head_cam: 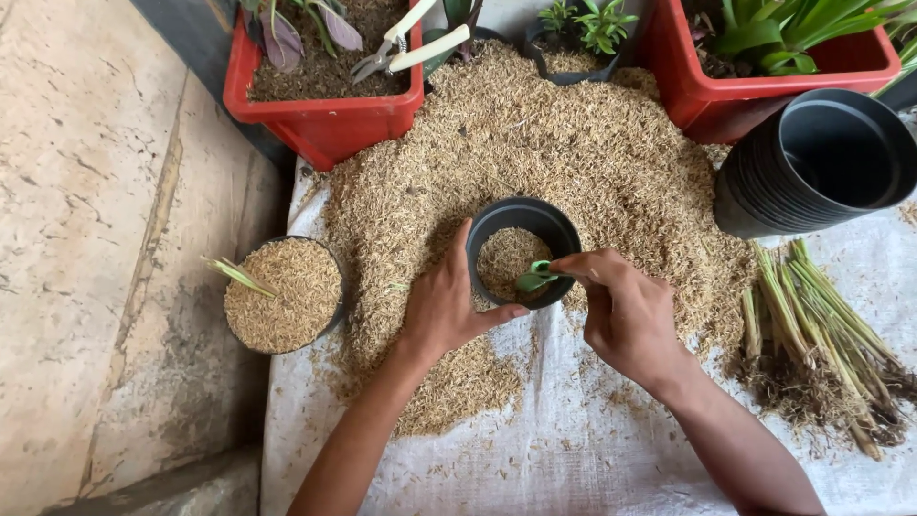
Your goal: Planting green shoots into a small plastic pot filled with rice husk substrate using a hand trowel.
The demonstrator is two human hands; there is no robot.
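A small black pot (506, 215) half full of rice husk stands on a heap of husk (573, 143). My left hand (445, 304) grips the pot's near-left rim, thumb over the edge. My right hand (626, 311) pinches a small green plant cutting (533, 278) and holds it over the husk inside the pot. The cutting's lower end is partly hidden by my fingers.
A second husk-filled black pot (284, 294) with a pale shoot sits at left. A stack of empty black pots (821, 158) lies at right, beside a bundle of rooted green shoots (812, 339). Red planters (320, 119) (764, 86) stand behind; pruning shears (401, 48) rest in one.
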